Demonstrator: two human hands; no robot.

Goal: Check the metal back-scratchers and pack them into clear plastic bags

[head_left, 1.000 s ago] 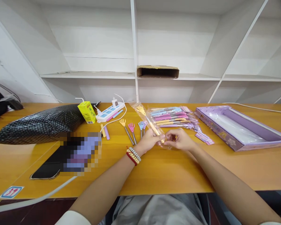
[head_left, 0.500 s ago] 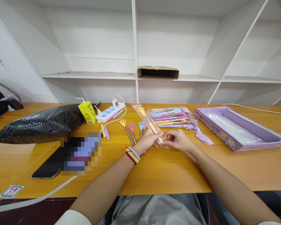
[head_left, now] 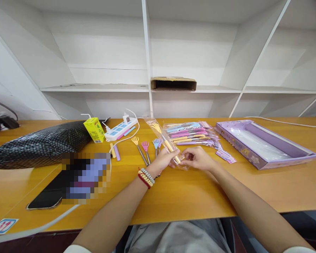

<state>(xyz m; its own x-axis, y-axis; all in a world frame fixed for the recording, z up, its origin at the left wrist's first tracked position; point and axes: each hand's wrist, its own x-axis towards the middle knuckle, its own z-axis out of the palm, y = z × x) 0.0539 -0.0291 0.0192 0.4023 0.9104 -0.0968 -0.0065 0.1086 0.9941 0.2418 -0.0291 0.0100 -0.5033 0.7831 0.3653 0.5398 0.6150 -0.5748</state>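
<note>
My left hand (head_left: 162, 161) and my right hand (head_left: 197, 158) meet over the wooden desk (head_left: 189, 191), both pinching the near end of a clear plastic sleeve (head_left: 162, 138) that holds a yellow hand-shaped back scratcher. The sleeve slants away from me to the upper left. Just left of my left hand, several loose back scratchers (head_left: 146, 147) in yellow, pink and blue lie on the desk. Behind my right hand sits a pile of packaged scratchers (head_left: 191, 133). Bead bracelets circle my left wrist.
An open purple box (head_left: 263, 144) lies at the right. At the left are a black bubble mailer (head_left: 39, 143), a yellow drink carton (head_left: 94, 129), a white power strip (head_left: 120, 128), a phone (head_left: 46, 196) and a white cable. A cardboard box (head_left: 173, 83) sits on the white shelving behind.
My hands stay on the sleeve's near end and shift a little to the left. The head camera has tilted slightly, so everything sits a bit lower and further left.
</note>
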